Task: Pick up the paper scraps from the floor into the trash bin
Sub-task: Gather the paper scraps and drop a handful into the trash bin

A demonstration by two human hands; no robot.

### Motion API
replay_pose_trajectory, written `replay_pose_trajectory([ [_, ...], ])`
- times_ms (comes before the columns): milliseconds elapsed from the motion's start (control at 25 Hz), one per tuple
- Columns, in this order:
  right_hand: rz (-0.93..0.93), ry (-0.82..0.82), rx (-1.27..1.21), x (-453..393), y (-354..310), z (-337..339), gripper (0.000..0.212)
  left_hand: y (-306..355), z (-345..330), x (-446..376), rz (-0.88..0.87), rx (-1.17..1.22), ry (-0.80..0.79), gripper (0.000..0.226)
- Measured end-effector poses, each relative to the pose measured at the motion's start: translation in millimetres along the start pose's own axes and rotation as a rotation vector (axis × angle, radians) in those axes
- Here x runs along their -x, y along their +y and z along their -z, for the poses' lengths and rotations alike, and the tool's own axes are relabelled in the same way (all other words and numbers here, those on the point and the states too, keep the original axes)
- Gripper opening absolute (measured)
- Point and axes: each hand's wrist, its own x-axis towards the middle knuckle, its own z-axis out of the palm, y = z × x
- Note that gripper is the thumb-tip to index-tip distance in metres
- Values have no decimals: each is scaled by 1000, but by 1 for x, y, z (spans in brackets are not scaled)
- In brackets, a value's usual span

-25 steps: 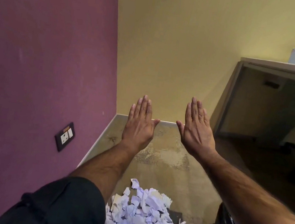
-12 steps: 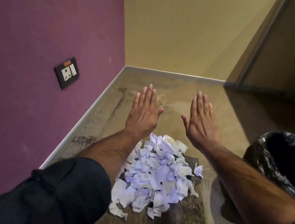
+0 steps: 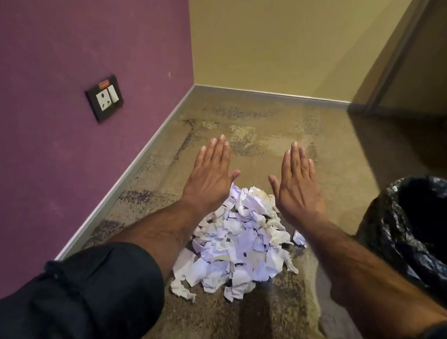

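Both hands, left hand and right hand, hover flat with fingers released; the paper scraps lie below, between them, trash bin nearer the right.

Rolled black sleeves, bare forearms, perhaps denim

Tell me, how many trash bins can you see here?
1. The round trash bin lined with a black plastic bag stands on the carpet at the right edge, beside the pile of white paper scraps. The frame cuts it off; others could be out of view.
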Motion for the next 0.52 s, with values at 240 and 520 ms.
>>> replay_pose_trajectory([
  [240, 31, 10, -30, -15, -12, 55, 75, 21, 54, 25, 29, 48, 9, 73],
  [520, 24, 9, 69, -46, -36, 37, 75, -17, 14, -6, 15, 94, -14, 74],
])
